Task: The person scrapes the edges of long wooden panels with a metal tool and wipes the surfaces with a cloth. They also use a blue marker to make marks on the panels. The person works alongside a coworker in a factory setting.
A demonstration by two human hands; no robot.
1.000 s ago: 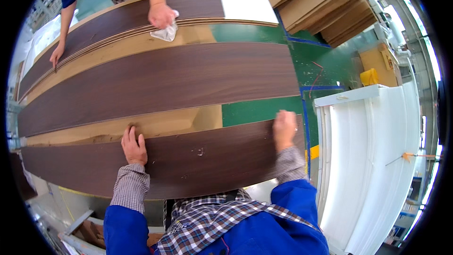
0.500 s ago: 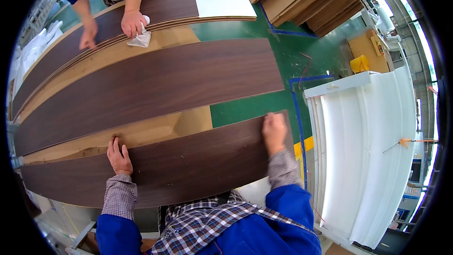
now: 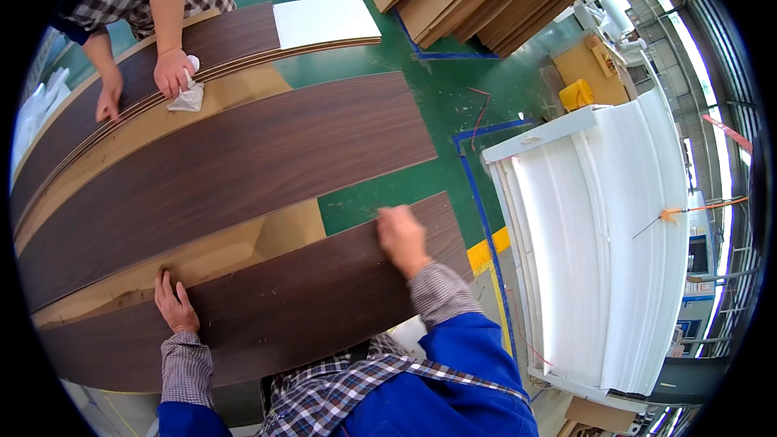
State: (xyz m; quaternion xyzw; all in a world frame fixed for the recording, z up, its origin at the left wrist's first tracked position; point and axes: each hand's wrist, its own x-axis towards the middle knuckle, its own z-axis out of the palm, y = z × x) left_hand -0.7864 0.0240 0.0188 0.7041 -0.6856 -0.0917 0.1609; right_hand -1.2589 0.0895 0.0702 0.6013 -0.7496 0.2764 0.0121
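Note:
A long dark brown wood-grain panel (image 3: 299,299) lies crosswise right in front of me. My left hand (image 3: 176,306) rests on its left part, fingers outstretched and apart, with the tips at the far edge. At the right part of that same edge is my right hand (image 3: 402,239), its fingers curled closed and slightly blurred; whatever they may hold is hidden. Small pale specks dot the panel. Beyond it lies a second dark brown panel (image 3: 243,150), parallel to the first, with brown board (image 3: 283,226) showing between them.
Across from me a co-worker's hands (image 3: 172,73) work at a stack of brown panels (image 3: 235,36), one on a white cloth (image 3: 188,99). A white sheet (image 3: 328,20) covers the stack's end. Cardboard sheets (image 3: 477,0) stand behind; white-wrapped long pieces (image 3: 599,251) stand right.
My right hand has moved left along the near panel's far edge, away from the right corner. My left hand keeps its place on the panel. The whole view has shifted to the right.

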